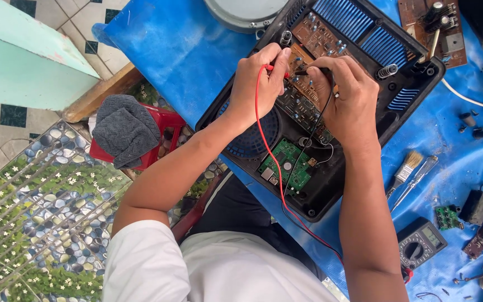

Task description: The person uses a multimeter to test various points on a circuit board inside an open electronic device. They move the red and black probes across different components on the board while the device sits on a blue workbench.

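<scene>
- The opened black casing (331, 184) lies on the blue sheet (180, 50), its brown circuit board (308, 39) exposed.
- Left hand (258, 78) pinches the red probe (268, 68) over that board; its red lead (269, 162) trails back across the casing.
- Right hand (347, 100) is closed on what looks like the black probe (308, 71), just beside the red one.
- Probing is under way; the multimeter (420, 243) sits near the casing's near corner, and the casing is not yet closed.
</scene>
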